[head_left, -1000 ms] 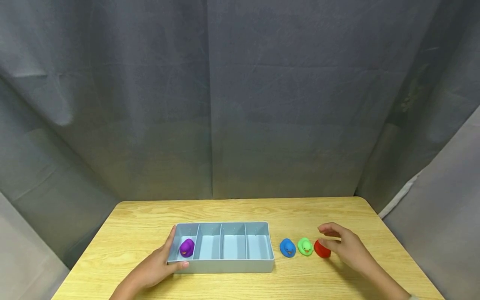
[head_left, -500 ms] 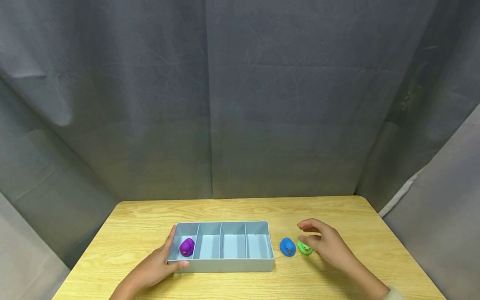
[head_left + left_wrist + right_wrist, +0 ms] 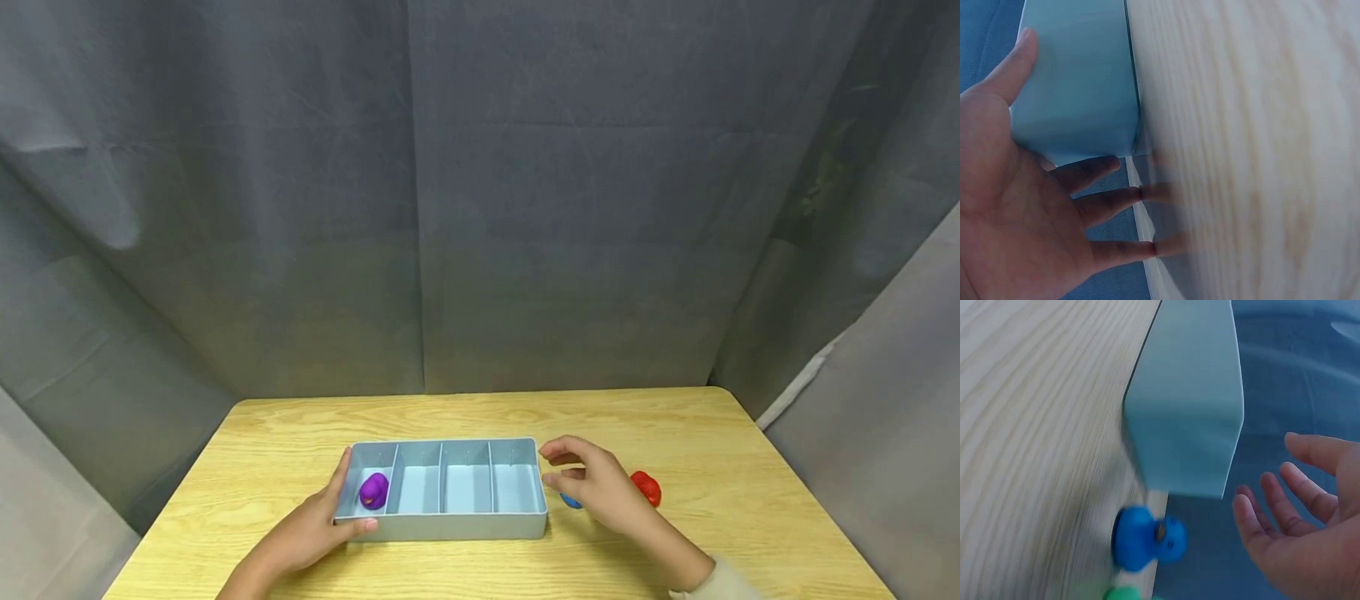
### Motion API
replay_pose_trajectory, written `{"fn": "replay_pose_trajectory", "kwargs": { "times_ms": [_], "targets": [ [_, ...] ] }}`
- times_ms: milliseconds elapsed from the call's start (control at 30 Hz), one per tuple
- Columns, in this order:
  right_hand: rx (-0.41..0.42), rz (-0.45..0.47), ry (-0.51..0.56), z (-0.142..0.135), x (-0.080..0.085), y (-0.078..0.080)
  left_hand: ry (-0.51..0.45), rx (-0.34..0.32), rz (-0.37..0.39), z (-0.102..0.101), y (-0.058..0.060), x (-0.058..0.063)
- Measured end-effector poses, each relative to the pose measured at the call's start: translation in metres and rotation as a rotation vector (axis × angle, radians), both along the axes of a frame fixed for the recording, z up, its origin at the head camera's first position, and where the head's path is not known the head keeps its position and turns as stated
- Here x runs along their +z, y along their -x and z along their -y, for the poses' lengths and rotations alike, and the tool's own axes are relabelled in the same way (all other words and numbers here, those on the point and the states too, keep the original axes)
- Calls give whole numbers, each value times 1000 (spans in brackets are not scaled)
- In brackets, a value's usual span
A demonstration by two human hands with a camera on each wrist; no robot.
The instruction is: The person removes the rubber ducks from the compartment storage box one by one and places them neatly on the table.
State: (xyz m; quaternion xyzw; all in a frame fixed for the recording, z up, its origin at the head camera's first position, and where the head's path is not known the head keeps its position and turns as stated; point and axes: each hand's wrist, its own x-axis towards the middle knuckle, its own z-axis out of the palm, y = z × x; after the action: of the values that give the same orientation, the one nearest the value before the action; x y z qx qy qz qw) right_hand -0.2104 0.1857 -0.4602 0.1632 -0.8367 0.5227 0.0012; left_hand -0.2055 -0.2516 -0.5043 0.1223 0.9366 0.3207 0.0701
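A light blue-grey divided tray [image 3: 450, 527] lies on the table with a purple toy duck [image 3: 373, 492] in its leftmost compartment. My left hand [image 3: 303, 529] rests on the tray's left end, thumb against the front wall and fingers fairly straight along the end. Just off the tray's right end, my right hand [image 3: 596, 487] hovers with loosely bent fingers and nothing between them. Below it sits a blue toy duck [image 3: 1138, 539], partly hidden in the head view. A green toy duck [image 3: 1124, 594] peeks in at the right wrist view's bottom edge; the hand covers it in the head view.
A red toy duck [image 3: 646, 488] sits on the wooden table [image 3: 750, 500], to the right of the right hand. Grey curtains [image 3: 480, 208] hang behind the table and along both sides. Thin dividers [image 3: 441, 479] split the tray into compartments.
My right hand has moved left, from above the red duck, past the green one, to the tray's right end. It uncovers the red duck and hides the green one. The left hand stays put.
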Motion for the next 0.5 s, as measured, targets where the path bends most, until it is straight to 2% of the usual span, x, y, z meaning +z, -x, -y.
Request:
{"fn": "replay_pose_trajectory", "kwargs": {
  "times_ms": [267,500],
  "targets": [
    [75,9,16,35,-2,4,3,-2,5,0,1,-1],
    [115,-17,26,58,1,7,0,0,11,0,1,0]
  ]
}}
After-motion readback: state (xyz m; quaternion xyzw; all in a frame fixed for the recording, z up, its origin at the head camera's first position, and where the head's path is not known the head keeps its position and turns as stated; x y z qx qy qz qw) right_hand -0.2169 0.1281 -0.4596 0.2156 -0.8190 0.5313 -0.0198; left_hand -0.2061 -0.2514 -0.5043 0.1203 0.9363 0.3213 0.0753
